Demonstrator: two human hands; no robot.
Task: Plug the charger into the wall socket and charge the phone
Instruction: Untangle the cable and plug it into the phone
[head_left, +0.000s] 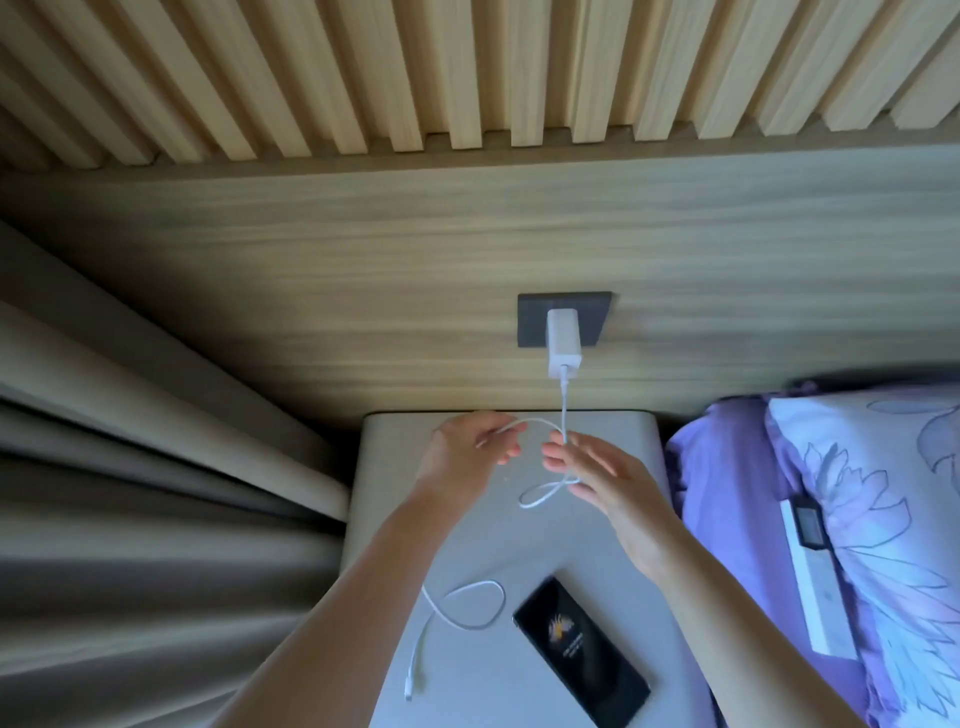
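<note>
A white charger (562, 343) sits plugged into the dark wall socket (530, 322) on the wooden panel. Its white cable (564, 410) drops to the grey bedside table (613, 561). My left hand (467, 454) pinches the cable near the table's back edge. My right hand (597, 478) has fingers spread, with the cable running past its fingertips and a small loop (540, 496) hanging beneath. A further loop (470, 605) lies on the table, ending in the free connector (410, 688) near the front left. The black phone (579, 649) lies face up, screen lit, unconnected.
Grey curtains (156, 493) hang at the left of the table. A bed with purple floral bedding (857, 519) lies at the right, with a white remote-like device (810, 561) on it. Wooden slats (467, 67) run above the panel.
</note>
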